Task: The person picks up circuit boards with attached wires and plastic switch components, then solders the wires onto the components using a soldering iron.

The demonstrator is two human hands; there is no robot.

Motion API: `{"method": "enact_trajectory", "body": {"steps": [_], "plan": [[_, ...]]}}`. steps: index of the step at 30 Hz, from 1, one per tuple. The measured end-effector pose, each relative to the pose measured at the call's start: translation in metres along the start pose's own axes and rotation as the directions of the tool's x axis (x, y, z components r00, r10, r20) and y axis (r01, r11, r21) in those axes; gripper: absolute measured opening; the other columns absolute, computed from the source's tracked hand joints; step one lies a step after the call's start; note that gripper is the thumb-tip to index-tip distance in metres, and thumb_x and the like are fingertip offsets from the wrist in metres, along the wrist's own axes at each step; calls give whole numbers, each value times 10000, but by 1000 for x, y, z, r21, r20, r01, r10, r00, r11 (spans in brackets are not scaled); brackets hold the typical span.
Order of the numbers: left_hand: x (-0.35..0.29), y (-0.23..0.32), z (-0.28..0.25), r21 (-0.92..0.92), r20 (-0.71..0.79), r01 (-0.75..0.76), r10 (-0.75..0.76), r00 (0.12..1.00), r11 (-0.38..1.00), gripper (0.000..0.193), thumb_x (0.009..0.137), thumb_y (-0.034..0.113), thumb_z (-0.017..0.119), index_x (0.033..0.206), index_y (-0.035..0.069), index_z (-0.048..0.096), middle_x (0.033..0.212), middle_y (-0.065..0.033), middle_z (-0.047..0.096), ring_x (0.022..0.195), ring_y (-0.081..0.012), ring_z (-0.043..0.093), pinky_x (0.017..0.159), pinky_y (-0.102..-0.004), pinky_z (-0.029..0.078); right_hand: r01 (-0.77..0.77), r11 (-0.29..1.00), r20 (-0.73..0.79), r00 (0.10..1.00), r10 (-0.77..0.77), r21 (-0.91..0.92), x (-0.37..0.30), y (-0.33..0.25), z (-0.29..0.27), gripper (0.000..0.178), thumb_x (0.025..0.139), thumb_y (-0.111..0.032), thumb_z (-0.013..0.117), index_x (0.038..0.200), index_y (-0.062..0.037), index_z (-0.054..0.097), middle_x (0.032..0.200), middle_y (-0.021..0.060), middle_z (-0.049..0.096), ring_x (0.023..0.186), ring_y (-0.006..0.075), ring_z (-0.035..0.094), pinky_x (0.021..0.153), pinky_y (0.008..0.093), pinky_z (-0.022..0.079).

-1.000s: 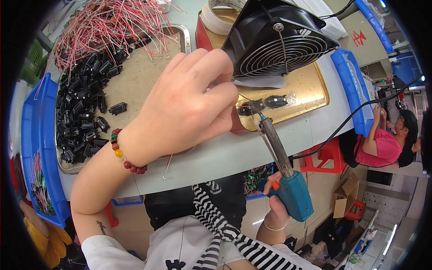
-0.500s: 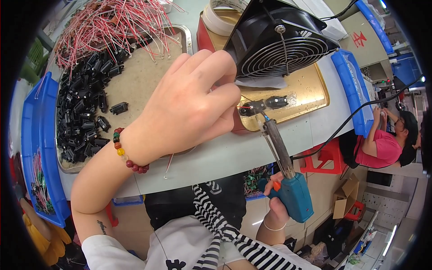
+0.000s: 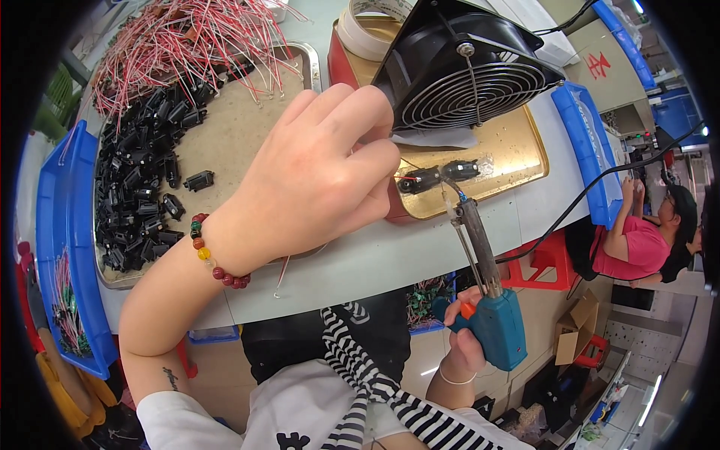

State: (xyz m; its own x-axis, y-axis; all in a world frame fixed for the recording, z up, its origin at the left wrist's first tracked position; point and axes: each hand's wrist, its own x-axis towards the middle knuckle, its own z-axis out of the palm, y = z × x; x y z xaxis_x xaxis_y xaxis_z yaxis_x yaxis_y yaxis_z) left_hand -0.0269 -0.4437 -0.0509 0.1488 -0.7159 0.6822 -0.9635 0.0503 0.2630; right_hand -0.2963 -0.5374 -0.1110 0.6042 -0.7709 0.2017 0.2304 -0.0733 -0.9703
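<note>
My left hand [image 3: 322, 176] is closed in a pinch above the worktable, palm down. A thin red wire [image 3: 399, 178] runs from its fingertips to a small black plastic part [image 3: 421, 180]. That part lies at the near edge of a gold tray [image 3: 517, 150], end to end with a second black part [image 3: 461, 169]. Wrapped round a teal soldering gun [image 3: 501, 330] is my right hand [image 3: 466, 346], with fingers at its orange trigger. The gun's tip points up at the near side of the two parts; whether it touches them I cannot tell.
A black fan [image 3: 465, 75] with a wire guard stands behind the parts. On the left, a metal tray [image 3: 311, 67] holds heaped black parts [image 3: 142, 187] and red-and-white wires [image 3: 187, 45]. A black cable [image 3: 577, 217] crosses the right side. A co-worker [image 3: 634, 240] sits at far right.
The soldering gun has shifted slightly right, its tip moving from the first black part toward the gap between both parts. My left hand has stayed almost still.
</note>
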Motion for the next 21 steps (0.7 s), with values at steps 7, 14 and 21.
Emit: {"method": "enact_trajectory", "body": {"steps": [7, 14, 21], "plan": [[-1, -1, -1, -4, 13, 4, -4, 1000, 1000, 194, 543, 9, 669, 715, 44, 585, 822, -67, 466, 692, -209, 470, 619, -307, 391, -3, 1000, 0, 1000, 3, 4, 0, 1, 0, 527, 646, -219, 749, 1002, 99, 526, 916, 151, 559, 606, 169, 572, 516, 225, 427], [6, -15, -18, -101, 27, 226, -224, 974, 969, 186, 699, 87, 668, 829, 17, 554, 773, -40, 496, 718, -165, 494, 641, -268, 391, 17, 1000, -7, 1000, -17, -4, 3, 0, -3, 532, 646, -236, 755, 995, 98, 533, 907, 136, 569, 612, 166, 572, 545, 225, 429], [6, -15, -15, -495, 383, 645, -521, 763, 582, 225, 704, 171, 718, 821, 18, 603, 685, 2, 527, 650, -76, 466, 588, -224, 359, -131, 989, 13, 991, 132, -66, -6, 8, -21, 382, 709, -201, 715, 1002, 6, 583, 832, 84, 614, 677, 173, 577, 619, 289, 449]]}}
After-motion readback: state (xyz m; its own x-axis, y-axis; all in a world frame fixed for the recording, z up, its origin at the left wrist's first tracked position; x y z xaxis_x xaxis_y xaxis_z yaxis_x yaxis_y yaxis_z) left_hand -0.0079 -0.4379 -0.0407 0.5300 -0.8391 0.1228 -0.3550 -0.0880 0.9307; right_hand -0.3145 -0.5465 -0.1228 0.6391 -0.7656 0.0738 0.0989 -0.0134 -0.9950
